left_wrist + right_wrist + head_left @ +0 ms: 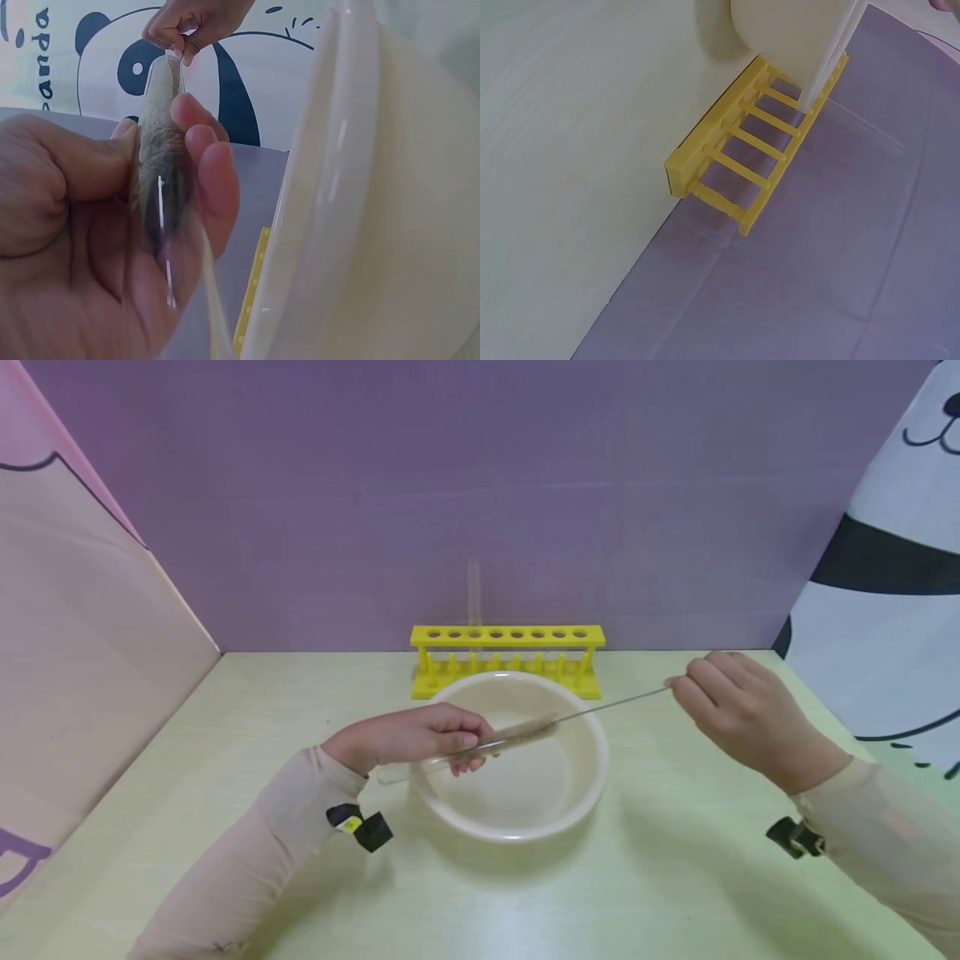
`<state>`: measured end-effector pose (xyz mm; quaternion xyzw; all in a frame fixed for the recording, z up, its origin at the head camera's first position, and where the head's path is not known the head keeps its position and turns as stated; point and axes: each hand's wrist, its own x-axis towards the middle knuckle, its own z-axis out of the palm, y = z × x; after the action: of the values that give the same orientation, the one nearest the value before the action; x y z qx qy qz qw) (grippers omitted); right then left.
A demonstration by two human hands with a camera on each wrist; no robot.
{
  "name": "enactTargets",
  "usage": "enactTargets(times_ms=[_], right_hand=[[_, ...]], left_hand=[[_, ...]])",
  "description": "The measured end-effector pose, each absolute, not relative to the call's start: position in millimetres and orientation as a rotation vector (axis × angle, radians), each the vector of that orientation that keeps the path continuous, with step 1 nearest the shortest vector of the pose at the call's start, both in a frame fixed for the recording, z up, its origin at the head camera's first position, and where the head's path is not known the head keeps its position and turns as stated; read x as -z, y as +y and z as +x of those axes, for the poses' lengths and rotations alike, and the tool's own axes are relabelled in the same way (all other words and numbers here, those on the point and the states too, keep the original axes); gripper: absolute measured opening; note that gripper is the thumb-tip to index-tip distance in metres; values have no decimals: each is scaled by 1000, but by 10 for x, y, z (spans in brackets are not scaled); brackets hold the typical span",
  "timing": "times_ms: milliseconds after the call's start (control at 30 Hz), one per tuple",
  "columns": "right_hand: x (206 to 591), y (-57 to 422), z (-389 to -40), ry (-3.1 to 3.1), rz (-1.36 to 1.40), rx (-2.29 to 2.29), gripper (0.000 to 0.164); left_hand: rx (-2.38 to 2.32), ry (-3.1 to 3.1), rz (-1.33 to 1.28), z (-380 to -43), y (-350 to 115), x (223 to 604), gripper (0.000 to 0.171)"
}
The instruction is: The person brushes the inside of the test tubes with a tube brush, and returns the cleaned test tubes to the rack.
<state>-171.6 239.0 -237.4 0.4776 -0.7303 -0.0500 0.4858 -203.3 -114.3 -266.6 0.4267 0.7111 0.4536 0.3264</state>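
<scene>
Over the cream basin [517,837], my left hand [427,732] grips a clear glass test tube [393,774], which slants with its rounded end to the lower left. My right hand [742,714], out to the right above the table, pinches the thin wire handle [611,704] of a test tube brush. Pale bristles [534,729] of the brush sit inside the tube, near its mouth. In the left wrist view, the thumb and curled fingers [217,180] lie around the tube, and the bristles [159,112] show through the glass.
Behind the basin stands a yellow test tube rack [507,636], with another clear tube [474,587] upright in it. A purple backdrop [480,485] rises behind the pale table [495,910]. Printed panels [885,652] flank both sides.
</scene>
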Motion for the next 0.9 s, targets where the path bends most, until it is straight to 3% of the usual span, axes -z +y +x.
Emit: enactTargets(times_ms=[900], right_hand=[[2369,2402,-1733,-1707,1138,70,32]], left_hand=[[-1174,1833,1066,-2085,-1252,2722,25]])
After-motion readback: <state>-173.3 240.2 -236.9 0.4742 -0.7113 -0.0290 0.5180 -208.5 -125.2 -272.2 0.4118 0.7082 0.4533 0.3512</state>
